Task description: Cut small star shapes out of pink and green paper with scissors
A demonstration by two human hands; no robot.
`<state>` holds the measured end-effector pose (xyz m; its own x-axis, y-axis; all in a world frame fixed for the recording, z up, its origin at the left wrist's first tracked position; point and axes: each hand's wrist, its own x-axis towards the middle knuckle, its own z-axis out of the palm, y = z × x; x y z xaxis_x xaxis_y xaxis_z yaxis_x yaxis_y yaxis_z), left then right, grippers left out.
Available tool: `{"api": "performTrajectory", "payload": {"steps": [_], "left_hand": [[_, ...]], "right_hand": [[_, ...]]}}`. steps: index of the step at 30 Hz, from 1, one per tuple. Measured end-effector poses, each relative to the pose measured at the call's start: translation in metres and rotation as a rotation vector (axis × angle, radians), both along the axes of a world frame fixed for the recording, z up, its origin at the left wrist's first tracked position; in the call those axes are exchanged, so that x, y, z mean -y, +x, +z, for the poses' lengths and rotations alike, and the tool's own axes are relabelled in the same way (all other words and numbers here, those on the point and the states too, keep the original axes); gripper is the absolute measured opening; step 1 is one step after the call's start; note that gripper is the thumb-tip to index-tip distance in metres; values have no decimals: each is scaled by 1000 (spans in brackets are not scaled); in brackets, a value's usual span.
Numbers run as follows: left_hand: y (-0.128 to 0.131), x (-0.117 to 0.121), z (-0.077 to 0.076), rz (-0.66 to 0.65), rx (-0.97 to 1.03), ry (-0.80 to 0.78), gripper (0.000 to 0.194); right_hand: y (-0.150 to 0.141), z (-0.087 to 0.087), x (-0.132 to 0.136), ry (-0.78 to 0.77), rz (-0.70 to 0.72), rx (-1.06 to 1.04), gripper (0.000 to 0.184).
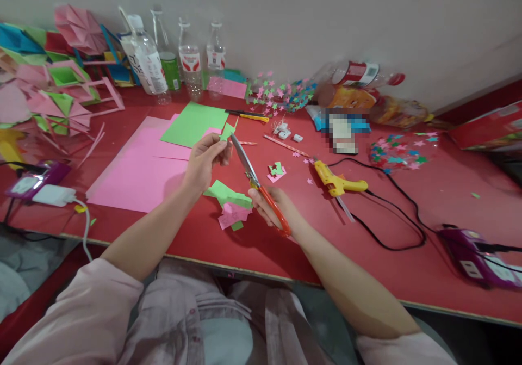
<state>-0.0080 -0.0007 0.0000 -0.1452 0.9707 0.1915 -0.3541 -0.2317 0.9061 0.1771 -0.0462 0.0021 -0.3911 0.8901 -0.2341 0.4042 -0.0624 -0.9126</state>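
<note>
Pinched in the fingers of my left hand (207,158) is a small piece of green paper (227,131). My right hand (277,207) grips the orange handles of a pair of scissors (246,162), their blades pointing up and left with the tips at the green paper's edge. Below the hands lie green paper scraps (224,192) and pink paper scraps (235,214). Small green and pink cut pieces (278,170) sit right of the blades. Large pink sheets (130,174) and a green sheet (196,123) lie behind and left of my left hand.
A yellow glue gun (340,184) with a black cord rests on the red table at right. A yellow utility knife (253,116) lies behind the hands. Plastic bottles (190,63) line the wall; folded paper crafts (61,82) crowd the left. Power strips (473,256) sit near the edge.
</note>
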Motion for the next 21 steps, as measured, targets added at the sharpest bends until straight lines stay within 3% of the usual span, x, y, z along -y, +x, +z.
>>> {"api": "performTrajectory", "payload": {"steps": [3, 8, 21], "left_hand": [[-2, 0, 2, 27, 18, 2, 9], [-1, 0, 1, -49, 8, 8, 18], [-3, 0, 2, 73, -16, 19, 13]], "right_hand": [[0, -1, -1, 0, 1, 14, 60], [-1, -1, 0, 4, -29, 5, 58], [2, 1, 0, -37, 16, 41, 56]]}}
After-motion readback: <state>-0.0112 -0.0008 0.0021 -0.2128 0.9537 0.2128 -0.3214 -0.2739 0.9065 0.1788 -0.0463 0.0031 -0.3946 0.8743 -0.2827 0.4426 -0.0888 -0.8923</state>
